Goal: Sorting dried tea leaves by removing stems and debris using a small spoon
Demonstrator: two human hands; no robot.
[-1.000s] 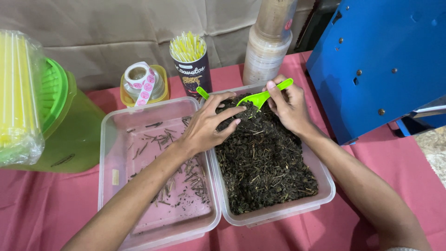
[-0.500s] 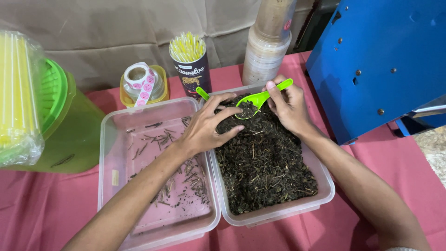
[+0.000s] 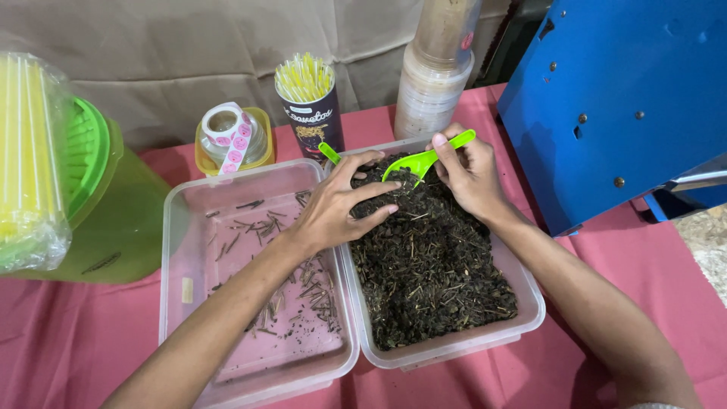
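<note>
My right hand [image 3: 468, 173] grips a green plastic scoop [image 3: 424, 159] by its handle, its bowl resting on a heap of dark dried leaves [image 3: 428, 265] that fills the right clear plastic tub [image 3: 530, 314]. My left hand [image 3: 341, 204] lies palm down on the leaves at the tub's left edge, fingers spread and pressing into the heap beside the scoop. A second green scoop handle [image 3: 329, 153] pokes up behind my left hand. The left clear tub [image 3: 178, 250] holds only scattered thin stems.
A dark cup of yellow straws [image 3: 307, 98], a sticker roll on a yellow jar [image 3: 231, 136] and stacked clear containers [image 3: 435, 76] stand at the back. A green jug [image 3: 113, 204] and bagged yellow straws [image 3: 26, 159] stand left; a blue metal machine [image 3: 621, 98] stands right.
My left hand's fingers have spread a little wider over the leaves next to the scoop. The right hand and scoop stay nearly in place.
</note>
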